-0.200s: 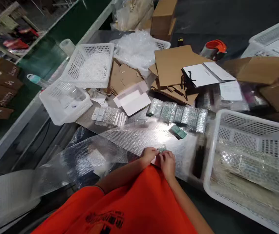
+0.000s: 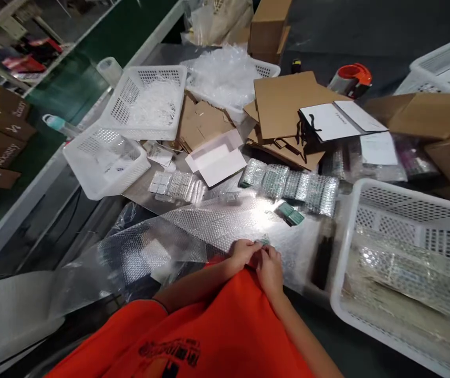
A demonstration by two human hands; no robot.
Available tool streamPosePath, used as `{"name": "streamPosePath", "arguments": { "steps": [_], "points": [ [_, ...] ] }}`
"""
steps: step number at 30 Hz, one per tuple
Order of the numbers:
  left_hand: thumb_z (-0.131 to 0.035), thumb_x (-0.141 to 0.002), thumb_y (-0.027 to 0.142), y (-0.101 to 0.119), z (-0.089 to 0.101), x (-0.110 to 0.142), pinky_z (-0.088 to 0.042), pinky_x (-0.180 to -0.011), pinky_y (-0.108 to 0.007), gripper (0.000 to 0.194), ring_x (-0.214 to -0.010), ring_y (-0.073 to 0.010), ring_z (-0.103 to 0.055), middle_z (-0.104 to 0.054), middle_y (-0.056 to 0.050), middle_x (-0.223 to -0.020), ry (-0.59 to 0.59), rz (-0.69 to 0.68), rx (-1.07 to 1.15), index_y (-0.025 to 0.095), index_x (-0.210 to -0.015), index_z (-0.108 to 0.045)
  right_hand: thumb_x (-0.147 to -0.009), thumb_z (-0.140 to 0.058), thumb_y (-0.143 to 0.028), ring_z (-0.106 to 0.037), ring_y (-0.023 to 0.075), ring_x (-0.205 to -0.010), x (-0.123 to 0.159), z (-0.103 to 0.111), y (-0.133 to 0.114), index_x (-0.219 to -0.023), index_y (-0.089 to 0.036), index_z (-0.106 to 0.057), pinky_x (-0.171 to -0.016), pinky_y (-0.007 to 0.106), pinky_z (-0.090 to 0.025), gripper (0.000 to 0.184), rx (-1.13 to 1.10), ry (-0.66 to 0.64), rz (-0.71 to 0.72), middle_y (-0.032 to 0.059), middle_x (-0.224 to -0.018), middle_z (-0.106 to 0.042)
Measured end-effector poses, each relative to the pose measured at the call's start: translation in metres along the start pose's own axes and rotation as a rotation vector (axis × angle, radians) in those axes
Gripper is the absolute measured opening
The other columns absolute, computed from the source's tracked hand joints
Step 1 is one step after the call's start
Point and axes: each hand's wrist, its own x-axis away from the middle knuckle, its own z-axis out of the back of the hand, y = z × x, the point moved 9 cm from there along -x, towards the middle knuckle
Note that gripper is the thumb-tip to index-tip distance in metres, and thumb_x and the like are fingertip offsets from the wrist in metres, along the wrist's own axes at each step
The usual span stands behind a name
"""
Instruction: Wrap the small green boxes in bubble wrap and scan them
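At the near edge of the bench, my left hand (image 2: 244, 252) and my right hand (image 2: 270, 268) meet, fingers pinched together. Between and just beyond the fingertips shows a bit of a small green bubble-wrapped packet (image 2: 264, 239), mostly covered by the fingers. A long sheet of bubble wrap (image 2: 205, 226) lies to the left of my hands. Ahead and to the right, small green boxes (image 2: 290, 213) rest on the shiny bench top. Behind them stands a row of bubble-wrapped green packets (image 2: 288, 182).
A white basket (image 2: 345, 262) holding wrapped items stands at right. A bubble wrap roll (image 2: 12, 320) is at lower left. White baskets (image 2: 142, 134), an open white box (image 2: 220, 163), cardboard pieces (image 2: 283, 105) and a white paper bag (image 2: 327, 123) fill the far side.
My fingertips have drawn closer together, and less of the green packet shows between them. The camera view has shifted slightly.
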Motion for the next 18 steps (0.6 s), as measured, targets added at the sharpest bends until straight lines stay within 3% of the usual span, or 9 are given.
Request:
{"name": "streamPosePath", "arguments": {
  "steps": [5,10,13,18],
  "points": [
    [-0.07,-0.072,0.017,0.005,0.005,-0.001,-0.038,-0.055,-0.021,0.022,-0.054,-0.0084,-0.046,-0.051,0.006,-0.054,0.095,-0.043,-0.088,0.017,-0.056,-0.056,-0.084,-0.042,-0.027,-0.057,0.026,-0.089,-0.007,0.003,0.005,-0.085,-0.018,-0.071,-0.086,0.042,-0.046,0.03,-0.074,-0.043,-0.048,0.0128,-0.099,-0.068],
    [-0.068,-0.074,0.011,0.009,0.011,-0.002,-0.042,-0.059,-0.02,0.018,-0.057,-0.0094,-0.052,-0.057,0.005,-0.056,0.115,-0.061,-0.184,0.016,-0.058,-0.061,-0.076,-0.057,-0.046,-0.063,0.0266,-0.086,-0.031,0.011,0.052,-0.1,-0.016,-0.065,-0.078,0.041,-0.052,0.04,-0.162,-0.027,-0.234,0.0127,-0.094,-0.069],
    [-0.067,-0.077,0.013,0.007,0.016,-0.002,-0.045,-0.06,-0.021,0.016,-0.058,-0.0107,-0.057,-0.06,0.004,-0.057,0.115,-0.051,-0.253,0.016,-0.061,-0.063,-0.066,-0.066,-0.047,-0.064,0.0236,-0.076,-0.037,-0.005,0.064,-0.101,-0.016,-0.064,-0.069,0.035,-0.052,0.047,-0.193,-0.126,-0.288,0.0083,-0.087,-0.07],
    [-0.068,-0.079,0.017,0.011,0.032,0.003,-0.05,-0.067,-0.025,0.01,-0.065,-0.0138,-0.064,-0.064,0.002,-0.064,0.192,-0.049,-0.396,0.017,-0.069,-0.065,-0.064,-0.065,-0.05,-0.061,0.0236,-0.073,-0.034,-0.024,0.055,-0.093,-0.017,-0.065,-0.065,0.033,-0.046,0.044,-0.11,-0.222,-0.307,0.0072,-0.082,-0.068]
  ]
}}
